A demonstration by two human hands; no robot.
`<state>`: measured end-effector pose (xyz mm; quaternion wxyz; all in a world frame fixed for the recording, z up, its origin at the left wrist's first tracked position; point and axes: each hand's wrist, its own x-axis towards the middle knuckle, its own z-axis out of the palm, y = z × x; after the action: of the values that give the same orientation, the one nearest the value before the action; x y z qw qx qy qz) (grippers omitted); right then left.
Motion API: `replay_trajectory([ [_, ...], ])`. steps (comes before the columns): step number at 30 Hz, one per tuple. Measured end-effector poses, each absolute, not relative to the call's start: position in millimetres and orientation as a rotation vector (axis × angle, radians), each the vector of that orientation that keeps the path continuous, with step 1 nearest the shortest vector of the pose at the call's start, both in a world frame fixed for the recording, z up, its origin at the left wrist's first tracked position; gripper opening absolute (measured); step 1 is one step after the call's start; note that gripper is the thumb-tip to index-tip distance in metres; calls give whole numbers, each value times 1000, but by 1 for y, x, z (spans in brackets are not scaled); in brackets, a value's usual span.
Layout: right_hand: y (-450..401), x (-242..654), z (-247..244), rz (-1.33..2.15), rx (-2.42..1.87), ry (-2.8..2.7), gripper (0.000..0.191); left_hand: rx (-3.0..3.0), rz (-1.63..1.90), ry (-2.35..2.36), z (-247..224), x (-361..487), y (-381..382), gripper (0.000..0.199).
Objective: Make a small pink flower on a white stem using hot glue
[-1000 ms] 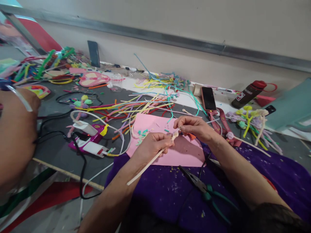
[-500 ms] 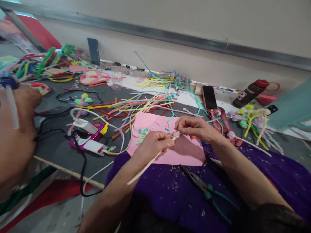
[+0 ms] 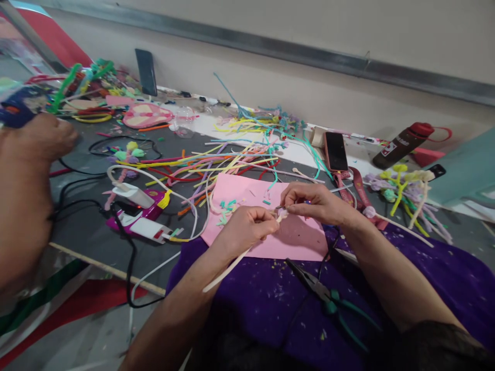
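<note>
My left hand (image 3: 249, 226) is closed in a pinch on a cream pipe cleaner (image 3: 228, 270), whose free end slants back along my forearm. At its upper end sits a small pale lilac and cream tip (image 3: 283, 212), partly covered by fingers. My right hand (image 3: 315, 202) pinches at this tip, thumb and forefinger together; exactly what it grips is too small to tell. Both hands are above a pink sheet (image 3: 297, 245) with green clippings (image 3: 226, 208) on it. Long-nose pliers (image 3: 328, 299) with teal handles lie on purple cloth (image 3: 263, 309) just below.
Loose pipe cleaners (image 3: 232, 159) spread behind the sheet. A magenta power strip (image 3: 135, 219) with cables is at left, near another person's hand (image 3: 46, 136) holding a blue tool (image 3: 17, 108). A phone (image 3: 335, 152), a bottle (image 3: 402, 147) and pipe-cleaner flowers (image 3: 402, 188) stand or lie right.
The other person's hand at the left has moved up and away with the blue tool. My two hands stay together at the pipe cleaner's tip, with only slight finger movement.
</note>
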<state>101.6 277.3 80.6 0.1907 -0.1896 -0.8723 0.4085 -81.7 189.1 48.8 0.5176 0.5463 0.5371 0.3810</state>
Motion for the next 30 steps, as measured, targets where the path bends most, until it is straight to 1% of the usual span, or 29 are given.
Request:
replay_trajectory([
  [8,276,101,83,1068,-484,-2504,10,1315,893,1290,46,-82,190,14],
  [18,276,101,81,994,-506,-2532,6,1332,885,1284,47,-82,190,15],
  [22,278,104,80,1109,-534,-2365,11,1327,912,1316,47,-84,190,14],
  [25,280,108,81,1229,-586,-2097,12,1252,944,1292,49,-85,188,16],
  [30,283,108,80,1405,-697,-1718,17,972,981,1071,54,-87,184,17],
])
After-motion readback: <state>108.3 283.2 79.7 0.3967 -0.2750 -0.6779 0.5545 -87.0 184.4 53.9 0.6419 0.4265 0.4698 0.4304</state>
